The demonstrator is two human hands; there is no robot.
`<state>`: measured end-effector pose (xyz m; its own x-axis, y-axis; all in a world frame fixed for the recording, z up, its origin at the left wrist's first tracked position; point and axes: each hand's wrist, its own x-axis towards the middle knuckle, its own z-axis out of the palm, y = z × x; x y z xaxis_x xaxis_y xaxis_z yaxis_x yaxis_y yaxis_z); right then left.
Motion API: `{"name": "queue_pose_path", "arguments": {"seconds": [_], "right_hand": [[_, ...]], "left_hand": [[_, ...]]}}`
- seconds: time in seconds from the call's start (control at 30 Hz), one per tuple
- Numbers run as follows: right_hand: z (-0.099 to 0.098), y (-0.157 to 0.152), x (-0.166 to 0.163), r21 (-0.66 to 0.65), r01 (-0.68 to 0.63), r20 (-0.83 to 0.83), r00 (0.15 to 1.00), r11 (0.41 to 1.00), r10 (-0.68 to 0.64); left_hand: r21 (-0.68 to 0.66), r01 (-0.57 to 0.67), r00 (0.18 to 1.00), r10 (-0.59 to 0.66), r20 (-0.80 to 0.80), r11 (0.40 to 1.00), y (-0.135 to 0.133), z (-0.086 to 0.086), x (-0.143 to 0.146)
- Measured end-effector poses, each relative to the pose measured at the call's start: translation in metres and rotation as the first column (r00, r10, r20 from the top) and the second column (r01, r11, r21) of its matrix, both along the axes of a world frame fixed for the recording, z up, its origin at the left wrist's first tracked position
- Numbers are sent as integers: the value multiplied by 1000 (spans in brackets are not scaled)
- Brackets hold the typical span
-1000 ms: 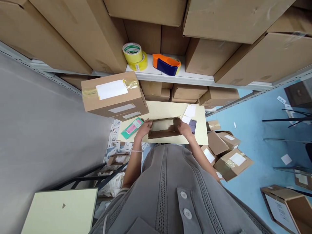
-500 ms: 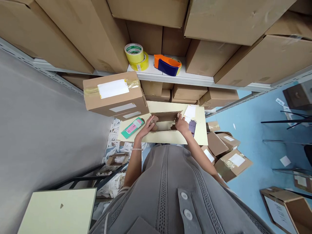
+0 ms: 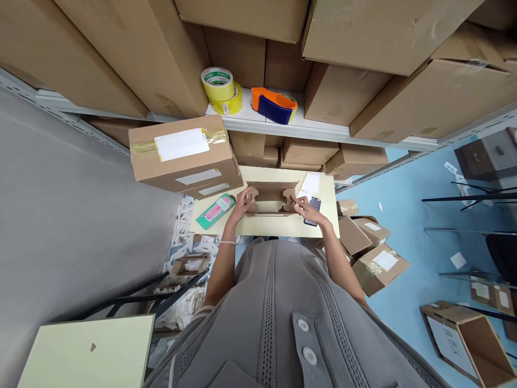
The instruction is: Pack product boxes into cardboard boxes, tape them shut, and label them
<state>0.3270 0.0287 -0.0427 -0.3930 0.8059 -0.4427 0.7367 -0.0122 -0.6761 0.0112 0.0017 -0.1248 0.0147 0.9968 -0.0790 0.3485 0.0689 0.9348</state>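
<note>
A small brown cardboard box stands unfolded into a frame on the pale tabletop, and the table shows through its middle. At its left end, my left hand has fingers closed around the wall and a notched end flap. On the opposite end, my right hand pinches the other notched flap, which leans inward. A phone lies partly under my right hand. Left of the box rests a green and pink package.
A taped, labelled carton stands at the table's back left. The shelf ahead bears yellow tape rolls, an orange and blue tape dispenser and large cartons. White paper sheets lie back right; cartons sit on the blue floor.
My right hand has moved a little down and outward, and the right end flap now shows more fully, turned inward. My left hand stays at the left end. The view has shifted slightly.
</note>
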Motion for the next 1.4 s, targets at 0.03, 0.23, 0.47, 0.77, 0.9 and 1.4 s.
{"name": "queue_pose_path", "arguments": {"seconds": [0.03,0.23,0.47,0.77,0.9,1.4], "right_hand": [[-2,-2,4,-15,5,-54,999,1000,-6],[-14,-8,-2,65,184,-146,974,981,-173],[-22,-4,-29,261,335,4,937,905,-348],[-20,-6,-38,338,304,152,916,891,-370],[-14,-5,-43,409,260,239,894,874,-378],[-46,-7,-40,509,355,38,901,784,-432]], "left_hand": [[-1,-2,1000,2,1,1000,0,0,0],[-47,7,1000,-7,12,999,1,2,-2],[-91,-41,994,50,94,995,-3,7,-3],[15,-93,987,90,133,996,-4,22,6],[74,-93,992,86,93,993,1,26,8],[117,-459,869,419,263,881,5,-8,29]]}}
